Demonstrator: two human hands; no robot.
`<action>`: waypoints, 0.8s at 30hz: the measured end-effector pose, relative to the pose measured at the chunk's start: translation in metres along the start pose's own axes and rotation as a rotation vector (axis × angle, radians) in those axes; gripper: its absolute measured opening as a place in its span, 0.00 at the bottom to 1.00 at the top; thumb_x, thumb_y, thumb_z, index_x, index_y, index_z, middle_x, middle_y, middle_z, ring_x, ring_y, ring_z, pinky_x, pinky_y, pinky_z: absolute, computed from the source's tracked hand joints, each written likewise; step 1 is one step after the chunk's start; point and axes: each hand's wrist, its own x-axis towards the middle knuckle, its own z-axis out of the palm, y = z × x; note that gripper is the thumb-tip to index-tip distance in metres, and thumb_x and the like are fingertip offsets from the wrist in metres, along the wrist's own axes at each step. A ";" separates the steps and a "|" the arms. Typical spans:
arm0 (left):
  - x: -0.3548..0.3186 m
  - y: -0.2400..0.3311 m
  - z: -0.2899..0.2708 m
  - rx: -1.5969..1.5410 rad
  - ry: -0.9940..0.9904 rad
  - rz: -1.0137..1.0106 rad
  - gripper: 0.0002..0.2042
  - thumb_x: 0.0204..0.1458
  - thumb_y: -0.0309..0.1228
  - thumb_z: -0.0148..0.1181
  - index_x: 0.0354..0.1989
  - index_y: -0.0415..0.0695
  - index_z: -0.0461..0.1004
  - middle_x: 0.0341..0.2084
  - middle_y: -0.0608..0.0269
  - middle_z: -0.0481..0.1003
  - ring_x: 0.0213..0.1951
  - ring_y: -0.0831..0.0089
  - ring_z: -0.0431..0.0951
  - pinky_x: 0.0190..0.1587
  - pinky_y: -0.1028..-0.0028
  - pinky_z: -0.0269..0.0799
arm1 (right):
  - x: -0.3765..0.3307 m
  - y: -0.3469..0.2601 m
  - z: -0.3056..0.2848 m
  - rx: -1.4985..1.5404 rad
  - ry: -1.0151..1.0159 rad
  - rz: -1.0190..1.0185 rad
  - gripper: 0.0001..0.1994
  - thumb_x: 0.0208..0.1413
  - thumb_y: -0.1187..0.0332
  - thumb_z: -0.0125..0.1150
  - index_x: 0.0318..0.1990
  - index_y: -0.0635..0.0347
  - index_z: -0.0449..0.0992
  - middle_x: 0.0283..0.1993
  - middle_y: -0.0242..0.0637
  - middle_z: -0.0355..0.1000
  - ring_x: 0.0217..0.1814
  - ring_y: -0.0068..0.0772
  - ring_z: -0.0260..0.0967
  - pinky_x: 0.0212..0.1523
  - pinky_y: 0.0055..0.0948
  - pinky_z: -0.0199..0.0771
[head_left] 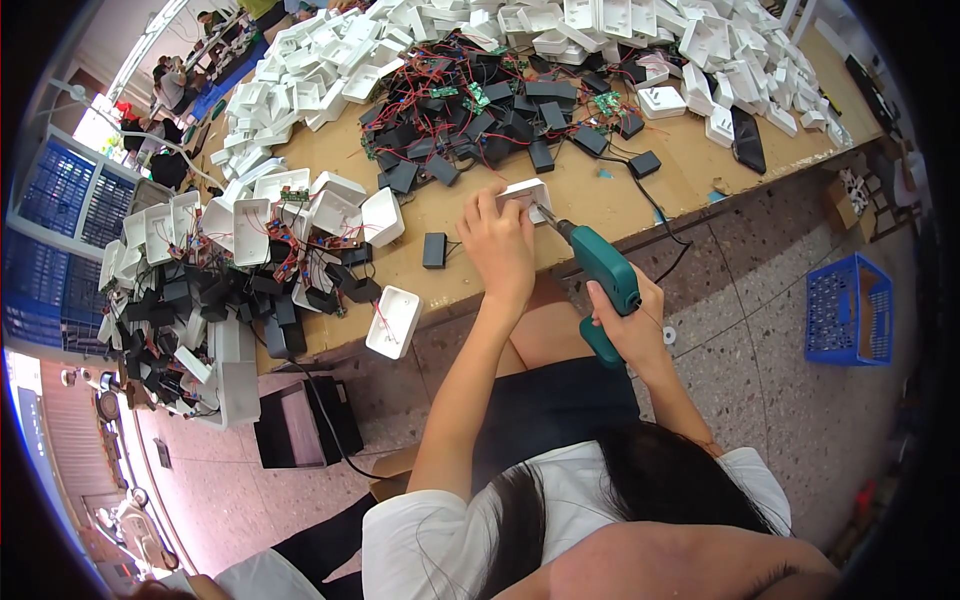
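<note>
L hand [497, 243] clamped on a small white case [526, 195], pressing it flat on desk [600, 190] near the front edge. R hand [630, 325] wrapped tight round grip of teal power screwdriver [603, 275]; bit tip sits on the case, just beside my L fingers [482, 205]. Tool tilted, not square to the case.

Risks, my judgement:
- Bit skips off screw w/ that tilt, nicks fingers or scars plastic.
- Case near desk edge; a slip could send it to the floor.
- Another white case [394, 321] overhangs the edge at L, easy to knock.
- Black cord [655, 205] runs close by; could snag on tool.
</note>
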 end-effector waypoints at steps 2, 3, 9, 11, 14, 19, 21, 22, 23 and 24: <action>-0.001 -0.001 0.000 -0.002 -0.003 -0.006 0.05 0.46 0.26 0.70 0.32 0.42 0.82 0.50 0.61 0.76 0.58 0.57 0.71 0.55 0.58 0.65 | -0.002 -0.008 -0.004 0.044 -0.014 0.073 0.07 0.60 0.73 0.69 0.38 0.68 0.78 0.29 0.37 0.72 0.25 0.29 0.72 0.27 0.29 0.71; -0.001 -0.002 -0.001 -0.002 -0.003 -0.004 0.05 0.46 0.26 0.70 0.32 0.42 0.82 0.50 0.61 0.76 0.58 0.57 0.71 0.55 0.58 0.65 | -0.004 -0.012 -0.007 0.087 -0.025 0.146 0.07 0.60 0.73 0.69 0.39 0.68 0.78 0.30 0.35 0.73 0.24 0.25 0.73 0.26 0.27 0.72; -0.005 0.010 -0.015 -0.016 -0.013 0.004 0.06 0.46 0.26 0.71 0.32 0.42 0.83 0.51 0.61 0.76 0.58 0.57 0.71 0.55 0.58 0.65 | -0.036 -0.021 -0.044 0.283 0.031 0.135 0.09 0.64 0.76 0.63 0.49 0.71 0.78 0.37 0.38 0.79 0.28 0.21 0.75 0.30 0.25 0.77; -0.010 0.015 -0.026 -0.010 -0.012 0.004 0.06 0.45 0.26 0.71 0.32 0.42 0.83 0.51 0.61 0.76 0.58 0.57 0.71 0.55 0.58 0.65 | -0.052 -0.021 -0.061 0.301 0.016 0.073 0.12 0.70 0.70 0.56 0.53 0.70 0.76 0.45 0.40 0.78 0.30 0.24 0.73 0.35 0.27 0.76; -0.020 0.022 -0.048 0.018 -0.015 0.011 0.06 0.45 0.26 0.71 0.32 0.42 0.82 0.51 0.60 0.76 0.58 0.57 0.71 0.55 0.58 0.65 | -0.078 -0.034 -0.076 0.327 0.091 0.045 0.14 0.72 0.66 0.54 0.53 0.69 0.76 0.42 0.38 0.77 0.30 0.24 0.72 0.35 0.28 0.75; -0.039 0.029 -0.102 -0.074 0.007 -0.019 0.07 0.45 0.27 0.72 0.31 0.43 0.81 0.53 0.55 0.74 0.57 0.53 0.71 0.60 0.53 0.66 | -0.128 -0.081 -0.089 0.303 0.065 0.052 0.17 0.73 0.61 0.52 0.54 0.67 0.75 0.42 0.37 0.75 0.31 0.23 0.70 0.35 0.28 0.74; -0.049 0.033 -0.141 -0.128 -0.010 0.056 0.15 0.44 0.29 0.74 0.42 0.44 0.80 0.53 0.54 0.73 0.58 0.53 0.71 0.60 0.54 0.66 | -0.158 -0.091 -0.090 0.281 0.150 0.060 0.17 0.73 0.60 0.52 0.55 0.67 0.75 0.44 0.37 0.75 0.31 0.24 0.70 0.34 0.28 0.73; -0.054 0.034 -0.164 -0.091 0.008 0.049 0.15 0.44 0.29 0.74 0.42 0.44 0.80 0.53 0.54 0.73 0.58 0.53 0.71 0.60 0.54 0.66 | -0.171 -0.101 -0.089 0.310 0.122 0.049 0.17 0.73 0.60 0.52 0.55 0.67 0.75 0.44 0.37 0.75 0.31 0.24 0.70 0.34 0.28 0.73; -0.058 0.036 -0.185 -0.098 0.013 0.071 0.23 0.42 0.29 0.75 0.49 0.46 0.76 0.57 0.52 0.71 0.60 0.50 0.69 0.60 0.54 0.66 | -0.182 -0.113 -0.090 0.320 0.149 0.037 0.17 0.73 0.60 0.52 0.55 0.67 0.75 0.45 0.37 0.75 0.31 0.24 0.70 0.34 0.28 0.73; -0.060 0.037 -0.204 -0.106 0.017 0.095 0.31 0.41 0.30 0.77 0.57 0.48 0.72 0.60 0.51 0.69 0.62 0.47 0.68 0.60 0.53 0.66 | -0.192 -0.122 -0.091 0.328 0.177 0.026 0.17 0.73 0.60 0.52 0.55 0.66 0.74 0.46 0.36 0.75 0.31 0.24 0.70 0.34 0.28 0.73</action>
